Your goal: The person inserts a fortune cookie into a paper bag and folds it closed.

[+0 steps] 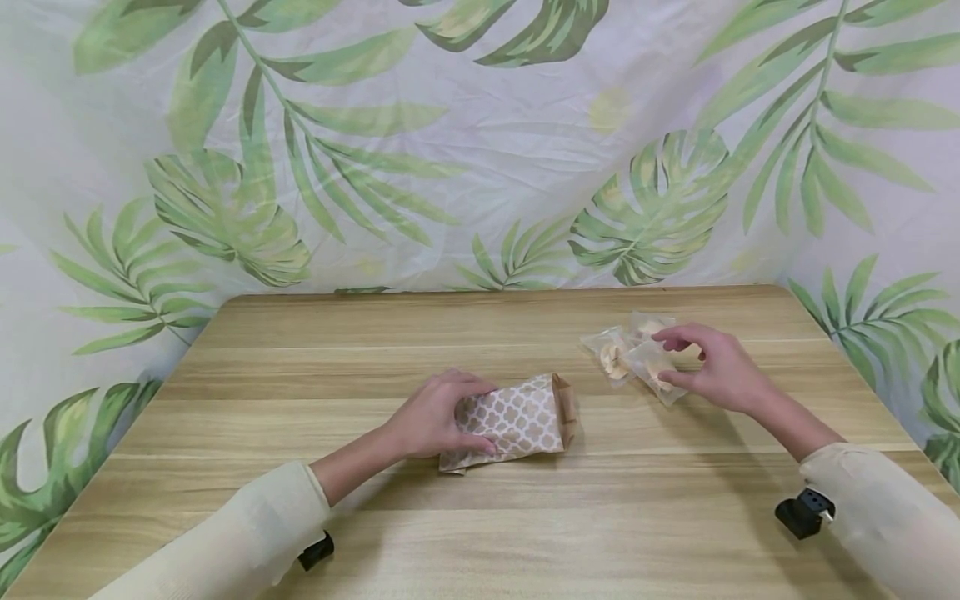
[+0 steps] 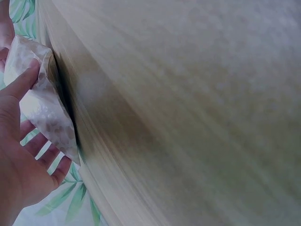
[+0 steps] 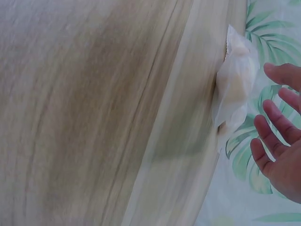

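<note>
Your left hand point(image 1: 435, 414) rests on the near end of a small brown paper bag with a white lattice pattern point(image 1: 517, 421). Your fingers curl over the top of the bag and your thumb lies along its near side, so you are holding it down flat on the light wooden counter point(image 1: 480, 533). The open mouth of the bag points away from your left hand, toward your right hand. In the left wrist view, your left hand point(image 2: 21, 155) has its thumb on the top of the paper bag point(image 2: 40, 106) and its fingers tucked around the bag's edge.

Your right hand point(image 1: 716, 367) is well apart from the bag, farther back on the counter. Its fingers are loosely spread and only a little bent. The fingertips touch a clear plastic packet with pale cookies inside point(image 1: 654, 368). Just beside it, on the side nearer your left hand, lies a second clear packet of pale cookies point(image 1: 609, 354). In the right wrist view, your right hand point(image 3: 282, 141) is spread wide with a gap between it and the clear packet point(image 3: 237, 87), so it grips nothing.

Behind the counter hangs a white cloth with green leaf prints point(image 1: 480, 142).
</note>
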Demonstrator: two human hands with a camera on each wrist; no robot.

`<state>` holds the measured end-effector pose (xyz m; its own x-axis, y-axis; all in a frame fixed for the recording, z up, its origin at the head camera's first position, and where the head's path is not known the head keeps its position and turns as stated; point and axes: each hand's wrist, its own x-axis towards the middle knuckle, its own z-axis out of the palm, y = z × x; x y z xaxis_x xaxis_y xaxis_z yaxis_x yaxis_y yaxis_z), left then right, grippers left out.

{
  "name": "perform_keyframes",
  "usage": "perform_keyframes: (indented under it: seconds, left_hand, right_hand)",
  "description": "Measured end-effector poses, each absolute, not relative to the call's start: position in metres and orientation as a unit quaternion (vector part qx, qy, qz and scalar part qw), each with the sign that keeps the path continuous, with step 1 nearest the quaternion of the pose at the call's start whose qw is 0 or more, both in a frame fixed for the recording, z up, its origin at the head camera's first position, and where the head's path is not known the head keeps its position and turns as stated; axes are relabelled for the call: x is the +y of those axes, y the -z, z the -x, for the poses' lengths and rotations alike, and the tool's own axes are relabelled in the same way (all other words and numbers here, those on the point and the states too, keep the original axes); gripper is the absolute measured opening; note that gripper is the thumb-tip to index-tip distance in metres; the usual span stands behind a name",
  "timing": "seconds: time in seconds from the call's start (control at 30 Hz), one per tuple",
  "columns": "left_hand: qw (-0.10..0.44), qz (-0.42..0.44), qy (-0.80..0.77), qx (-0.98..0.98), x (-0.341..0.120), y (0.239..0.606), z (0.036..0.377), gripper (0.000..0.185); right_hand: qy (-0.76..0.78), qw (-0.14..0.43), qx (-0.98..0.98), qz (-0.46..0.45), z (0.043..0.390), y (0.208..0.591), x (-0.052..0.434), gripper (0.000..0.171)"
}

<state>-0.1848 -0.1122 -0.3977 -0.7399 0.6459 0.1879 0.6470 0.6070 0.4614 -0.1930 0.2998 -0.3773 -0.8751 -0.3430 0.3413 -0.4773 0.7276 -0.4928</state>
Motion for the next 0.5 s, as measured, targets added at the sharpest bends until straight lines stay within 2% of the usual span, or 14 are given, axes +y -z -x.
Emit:
perform_keyframes:
  seconds: [0.27,0.5]
  left_hand:
    - [0.005,0.361,0.258,-0.896,-0.112,0.398,0.185,0.079]
    - [0.006,0.363,0.262,-0.894,-0.112,0.399,0.185,0.079]
  right_hand:
    - [-0.291,0.103,-0.924,-0.226,0.195,0.377,0.307,0.044]
    - [-0.269,0.044,-0.929,-0.252,0.197,0.378,0.315,0.053]
